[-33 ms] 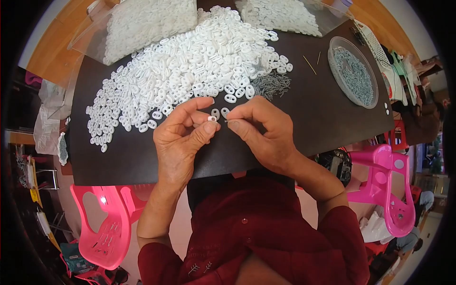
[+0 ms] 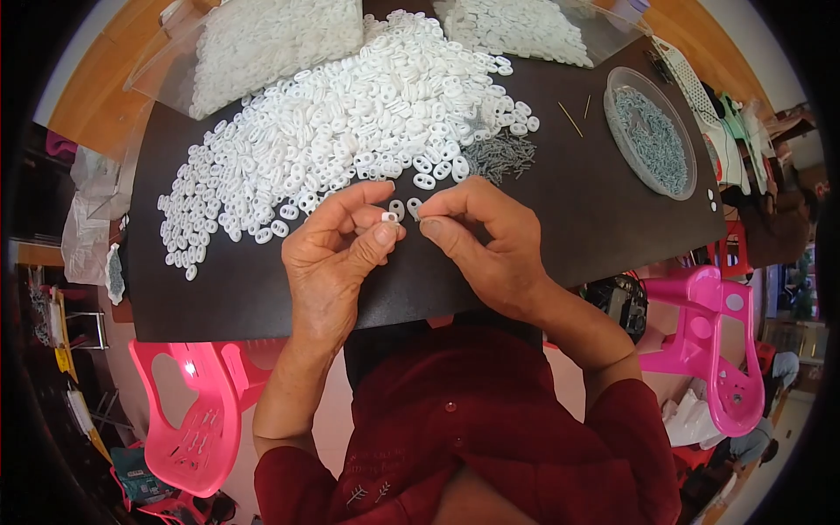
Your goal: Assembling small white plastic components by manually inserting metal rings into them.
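Note:
Above the near part of the dark table, my left hand (image 2: 337, 236) is closed in a pinch, with a small white oval plastic piece (image 2: 391, 217) between thumb and index finger. A dark hole shows in that piece. Just to its right, my right hand (image 2: 490, 236) pinches thumb against index finger; whatever lies between those tips is too small to make out. The two hands' fingertips are close but apart. Beyond them, two white two-holed ovals (image 2: 397, 209) lie on the table. A large heap of the same ovals (image 2: 350, 114) spreads behind, beside a small pile of grey screws (image 2: 503, 157).
A round clear tub (image 2: 614, 131) of screws stands at the right. Clear bags (image 2: 271, 52) of white pieces lie at the back. Two thin brass-coloured sticks (image 2: 570, 120) rest near the tub. Pink plastic chairs (image 2: 197, 429) flank me beyond the table edge (image 2: 219, 339).

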A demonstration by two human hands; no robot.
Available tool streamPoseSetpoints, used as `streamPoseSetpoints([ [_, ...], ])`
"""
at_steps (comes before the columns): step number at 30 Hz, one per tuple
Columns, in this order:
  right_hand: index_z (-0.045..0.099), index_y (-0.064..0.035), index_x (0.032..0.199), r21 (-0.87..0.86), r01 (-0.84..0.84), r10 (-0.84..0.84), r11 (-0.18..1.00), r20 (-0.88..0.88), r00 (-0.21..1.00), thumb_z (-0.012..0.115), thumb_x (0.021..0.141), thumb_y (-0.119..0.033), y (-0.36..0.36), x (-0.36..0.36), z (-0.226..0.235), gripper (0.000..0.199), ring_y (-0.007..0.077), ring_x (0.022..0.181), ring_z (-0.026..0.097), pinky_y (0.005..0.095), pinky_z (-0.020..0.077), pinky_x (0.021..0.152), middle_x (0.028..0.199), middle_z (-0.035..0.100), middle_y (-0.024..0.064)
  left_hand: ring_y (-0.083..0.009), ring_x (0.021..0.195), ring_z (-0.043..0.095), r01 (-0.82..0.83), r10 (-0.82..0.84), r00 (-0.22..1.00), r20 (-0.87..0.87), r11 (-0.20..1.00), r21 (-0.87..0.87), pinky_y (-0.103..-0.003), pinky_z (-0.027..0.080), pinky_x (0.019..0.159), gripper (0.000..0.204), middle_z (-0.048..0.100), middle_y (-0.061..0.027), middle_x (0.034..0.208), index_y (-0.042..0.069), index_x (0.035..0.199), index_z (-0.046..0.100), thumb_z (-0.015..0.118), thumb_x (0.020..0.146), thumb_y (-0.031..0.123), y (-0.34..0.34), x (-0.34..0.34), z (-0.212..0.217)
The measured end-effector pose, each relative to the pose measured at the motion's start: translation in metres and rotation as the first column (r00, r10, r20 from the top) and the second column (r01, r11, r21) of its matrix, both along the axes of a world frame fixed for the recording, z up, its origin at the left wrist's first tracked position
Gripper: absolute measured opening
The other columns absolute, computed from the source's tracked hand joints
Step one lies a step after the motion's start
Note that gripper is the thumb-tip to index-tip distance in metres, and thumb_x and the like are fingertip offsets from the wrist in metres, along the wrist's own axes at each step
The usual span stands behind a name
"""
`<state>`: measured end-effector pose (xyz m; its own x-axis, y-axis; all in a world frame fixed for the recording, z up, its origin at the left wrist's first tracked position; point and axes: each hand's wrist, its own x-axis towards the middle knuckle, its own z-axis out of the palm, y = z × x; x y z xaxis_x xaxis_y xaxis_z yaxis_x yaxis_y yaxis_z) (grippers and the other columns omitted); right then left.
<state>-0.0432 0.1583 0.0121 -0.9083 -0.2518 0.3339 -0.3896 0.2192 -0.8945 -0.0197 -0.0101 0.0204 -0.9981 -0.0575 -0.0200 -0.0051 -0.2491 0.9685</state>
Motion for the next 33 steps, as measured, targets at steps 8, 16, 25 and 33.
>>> streamPoseSetpoints([
  [8,0.063,0.0,0.093,-0.022,-0.068,0.069,0.997,0.049,0.996,0.063,0.085,-0.002,-0.002,-0.003,-0.003,0.009,0.0072,0.076,0.058,0.0214,0.0463,0.068,0.084,0.062,0.0032,-0.0094,0.067,0.054,0.059,-0.065,0.996,0.061,0.993,0.099,-0.021,0.042,0.059,0.014,0.063,-0.0059,0.08,-0.002,0.095,0.062,0.065,0.087,0.01,0.002,-0.003,-0.008],
  [16,0.063,0.0005,0.092,-0.039,-0.041,0.045,0.998,0.101,0.994,0.062,0.085,0.0,-0.008,-0.002,-0.003,0.007,0.0069,0.077,0.058,0.0215,0.0467,0.068,0.085,0.062,0.0033,-0.007,0.07,0.052,0.059,-0.059,0.998,0.003,0.996,0.067,-0.019,0.042,0.061,0.016,0.062,-0.0034,0.082,-0.002,0.099,0.062,0.063,0.089,0.01,0.001,-0.002,-0.009],
  [25,0.063,0.0004,0.09,-0.046,-0.037,0.038,0.998,0.007,0.999,0.063,0.084,0.001,-0.013,-0.002,-0.007,0.006,0.0063,0.074,0.055,0.0206,0.0443,0.067,0.083,0.06,0.0019,-0.0081,0.065,0.054,-0.052,0.052,0.998,-0.029,0.999,-0.001,-0.019,0.042,0.058,0.012,0.064,-0.0052,0.079,-0.002,0.093,0.064,0.065,0.086,0.007,0.005,0.002,-0.007],
  [33,0.063,-0.0007,0.089,-0.003,-0.027,0.026,1.0,-0.115,0.993,0.064,0.083,0.0,-0.016,-0.005,-0.009,0.006,0.0062,0.071,0.053,0.0211,0.0432,0.063,0.08,0.059,0.0015,-0.0068,0.062,0.053,-0.153,0.15,0.982,-0.116,0.988,-0.01,-0.018,0.042,0.055,0.011,0.064,-0.004,0.076,-0.003,0.092,0.065,0.067,0.085,0.005,0.012,0.002,-0.01],
])
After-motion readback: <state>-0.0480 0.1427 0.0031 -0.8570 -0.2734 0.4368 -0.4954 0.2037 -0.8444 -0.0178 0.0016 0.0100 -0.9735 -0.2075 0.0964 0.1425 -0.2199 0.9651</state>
